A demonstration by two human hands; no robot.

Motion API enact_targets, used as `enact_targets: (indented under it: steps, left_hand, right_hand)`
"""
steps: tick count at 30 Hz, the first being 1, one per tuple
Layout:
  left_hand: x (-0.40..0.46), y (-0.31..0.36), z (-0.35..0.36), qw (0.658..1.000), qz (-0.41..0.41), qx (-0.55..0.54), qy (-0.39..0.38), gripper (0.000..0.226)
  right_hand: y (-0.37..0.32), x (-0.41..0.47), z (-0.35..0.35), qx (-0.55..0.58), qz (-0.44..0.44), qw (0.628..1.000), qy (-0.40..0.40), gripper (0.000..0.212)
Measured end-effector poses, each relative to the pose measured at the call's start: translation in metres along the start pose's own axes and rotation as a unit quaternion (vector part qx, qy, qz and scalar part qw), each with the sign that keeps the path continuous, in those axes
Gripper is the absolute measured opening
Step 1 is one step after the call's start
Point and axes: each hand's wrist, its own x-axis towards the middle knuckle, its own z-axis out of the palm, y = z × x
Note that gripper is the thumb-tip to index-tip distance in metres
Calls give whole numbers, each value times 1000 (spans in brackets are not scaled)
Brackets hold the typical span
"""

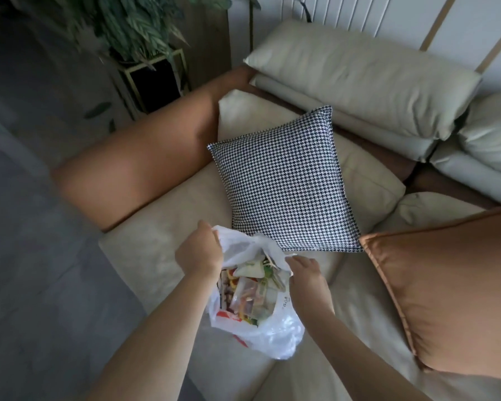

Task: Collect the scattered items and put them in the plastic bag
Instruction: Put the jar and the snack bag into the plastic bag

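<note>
A white plastic bag with red print sits on the beige sofa seat. Its mouth is held wide, and inside lie several small packets and colourful items. My left hand grips the bag's left handle edge. My right hand pinches the right edge of the opening. No loose items show on the seat around the bag.
A houndstooth cushion lies just behind the bag. An orange cushion stands to the right, and the orange armrest to the left. Pale back cushions line the wall. A potted plant stands beyond the armrest, over grey floor.
</note>
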Motion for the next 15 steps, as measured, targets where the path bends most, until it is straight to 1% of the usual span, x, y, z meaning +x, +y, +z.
enact_targets:
  steps: [4, 6, 8, 10, 12, 14, 15]
  left_hand:
    - [0, 1, -14, 998, -23, -38, 35, 26]
    - [-2, -2, -9, 998, -24, -44, 22, 24]
    - [-8, -8, 4, 999, -17, -37, -10, 24]
    - [-18, -15, 19, 999, -1, -38, -37, 35]
    - [-28, -22, 33, 997, 25, -34, -57, 57]
    - [-40, -28, 45, 995, 64, -2, -72, 74]
    - [-46, -31, 49, 993, 88, 18, -76, 78]
  right_hand:
    - [-6, 1, -6, -1, 1, 1000, 16, 44]
    - [-2, -3, -1, -13, -12, 1000, 17, 42]
    - [6, -9, 8, -40, -15, 999, 5, 43]
    - [9, -15, 12, -65, -29, 997, 0, 48]
    - [7, -19, 13, -90, -37, 995, -34, 50]
    - [10, -21, 17, -127, -45, 990, -42, 52]
    - [8, -23, 16, -141, -56, 987, -45, 53]
